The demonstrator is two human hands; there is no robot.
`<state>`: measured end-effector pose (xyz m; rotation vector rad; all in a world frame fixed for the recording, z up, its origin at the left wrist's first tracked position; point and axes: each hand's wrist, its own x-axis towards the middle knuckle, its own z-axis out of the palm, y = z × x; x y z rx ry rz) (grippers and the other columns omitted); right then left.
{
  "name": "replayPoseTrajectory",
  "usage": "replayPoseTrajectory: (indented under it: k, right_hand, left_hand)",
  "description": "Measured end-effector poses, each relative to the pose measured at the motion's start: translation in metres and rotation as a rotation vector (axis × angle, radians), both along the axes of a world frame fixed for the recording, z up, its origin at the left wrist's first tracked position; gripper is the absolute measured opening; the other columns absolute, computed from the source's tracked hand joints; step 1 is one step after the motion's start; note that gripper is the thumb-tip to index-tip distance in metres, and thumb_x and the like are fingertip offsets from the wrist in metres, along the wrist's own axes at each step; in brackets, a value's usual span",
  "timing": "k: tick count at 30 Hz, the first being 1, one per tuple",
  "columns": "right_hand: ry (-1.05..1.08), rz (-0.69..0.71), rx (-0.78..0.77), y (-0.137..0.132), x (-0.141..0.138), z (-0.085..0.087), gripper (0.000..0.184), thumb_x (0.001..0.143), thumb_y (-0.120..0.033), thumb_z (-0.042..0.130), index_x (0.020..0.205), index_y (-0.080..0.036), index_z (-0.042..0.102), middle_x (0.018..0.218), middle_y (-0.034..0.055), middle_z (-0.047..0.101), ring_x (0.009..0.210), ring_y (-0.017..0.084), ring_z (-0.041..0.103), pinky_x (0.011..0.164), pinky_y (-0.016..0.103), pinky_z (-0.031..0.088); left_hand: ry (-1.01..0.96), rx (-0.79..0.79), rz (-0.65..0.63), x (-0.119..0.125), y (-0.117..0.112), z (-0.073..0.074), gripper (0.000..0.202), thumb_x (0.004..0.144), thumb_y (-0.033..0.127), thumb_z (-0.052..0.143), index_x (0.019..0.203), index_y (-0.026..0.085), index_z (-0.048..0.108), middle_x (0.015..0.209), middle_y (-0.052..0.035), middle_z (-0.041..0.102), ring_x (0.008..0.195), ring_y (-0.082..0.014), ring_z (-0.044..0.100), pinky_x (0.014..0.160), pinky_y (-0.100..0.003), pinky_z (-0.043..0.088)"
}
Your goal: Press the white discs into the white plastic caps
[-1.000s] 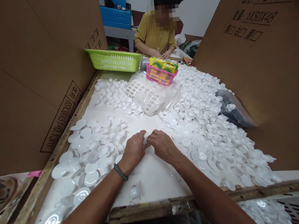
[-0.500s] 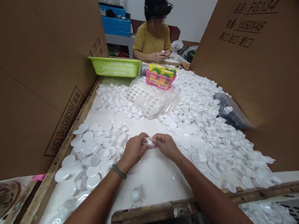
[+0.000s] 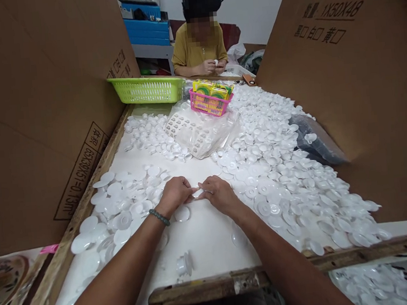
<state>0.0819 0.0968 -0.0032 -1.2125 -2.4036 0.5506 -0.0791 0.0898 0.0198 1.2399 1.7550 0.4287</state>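
My left hand (image 3: 177, 191), with a beaded bracelet (image 3: 159, 217) at its wrist, pinches one edge of a small white plastic disc (image 3: 197, 193). From the other side, the thumb and fingers of my right hand (image 3: 218, 193) are closed on the same disc. My fingers cover part of it, so its full shape is hidden. Just below my left hand lies a round, shiny white disc (image 3: 182, 214) on the table (image 3: 212, 246). Nearer to me a flanged white plastic piece (image 3: 184, 264) rests on its side.
Piles of white plastic parts spread left (image 3: 115, 203) and right (image 3: 284, 178). Beyond are a plastic bag (image 3: 202, 136), a pink basket (image 3: 208, 105) of yellow packs and a green basket (image 3: 148, 90). Cardboard walls (image 3: 41, 90) flank the table. A co-worker (image 3: 199, 43) sits opposite, handling a white piece.
A round disc now lies below my left hand, where none lay before. Between my fingers a small white disc shows instead of a wider, clear-rimmed piece. The view has shifted slightly.
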Motion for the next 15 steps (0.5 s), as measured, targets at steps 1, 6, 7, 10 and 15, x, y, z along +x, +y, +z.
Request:
replayPoseTrajectory:
  k: [1, 6, 7, 10, 15]
  right_hand:
    - [0.009, -0.013, -0.017, 0.002, -0.001, 0.0, 0.009, 0.079, -0.026, 0.063, 0.084, -0.021, 0.068, 0.079, 0.0025, 0.061, 0.078, 0.015, 0.052, 0.066, 0.025, 0.04]
    - [0.101, -0.052, -0.122, 0.007, 0.001, -0.001, 0.014, 0.072, -0.027, 0.071, 0.084, -0.02, 0.068, 0.075, 0.0002, 0.058, 0.069, 0.013, 0.053, 0.062, 0.024, 0.04]
    - [0.127, -0.029, -0.128, 0.006, 0.001, -0.001, 0.018, 0.073, -0.026, 0.069, 0.09, -0.021, 0.067, 0.078, 0.0002, 0.058, 0.069, 0.012, 0.053, 0.063, 0.024, 0.04]
    - [0.156, 0.041, -0.118, 0.0, 0.002, 0.0, 0.024, 0.08, -0.027, 0.062, 0.103, -0.025, 0.062, 0.086, 0.0004, 0.056, 0.07, 0.011, 0.052, 0.065, 0.024, 0.04]
    - [0.074, -0.085, -0.083, -0.008, -0.004, 0.003, 0.035, 0.069, -0.041, 0.07, 0.093, -0.017, 0.06, 0.073, -0.0005, 0.054, 0.068, 0.014, 0.049, 0.061, 0.025, 0.038]
  left_hand:
    - [-0.024, -0.026, 0.009, -0.001, 0.002, -0.001, 0.025, 0.065, 0.035, 0.069, 0.07, 0.016, 0.053, 0.054, -0.0014, 0.064, 0.053, -0.0155, 0.063, 0.051, -0.022, 0.044]
    - [-0.079, -0.099, -0.015, -0.004, 0.008, -0.005, 0.031, 0.061, 0.038, 0.072, 0.064, 0.015, 0.051, 0.056, -0.005, 0.065, 0.054, -0.0171, 0.064, 0.05, -0.023, 0.047]
    - [-0.086, -0.097, -0.024, -0.005, 0.008, -0.005, 0.032, 0.061, 0.039, 0.072, 0.064, 0.015, 0.051, 0.056, -0.0052, 0.065, 0.054, -0.0172, 0.064, 0.05, -0.023, 0.047]
    - [-0.097, -0.033, -0.037, -0.005, 0.005, -0.004, 0.032, 0.06, 0.04, 0.072, 0.067, 0.016, 0.052, 0.056, -0.0035, 0.065, 0.054, -0.0162, 0.063, 0.051, -0.022, 0.046]
    - [-0.011, 0.071, -0.065, -0.006, -0.003, -0.003, 0.038, 0.054, 0.04, 0.074, 0.076, 0.017, 0.053, 0.052, 0.0004, 0.062, 0.053, -0.015, 0.061, 0.048, -0.02, 0.041]
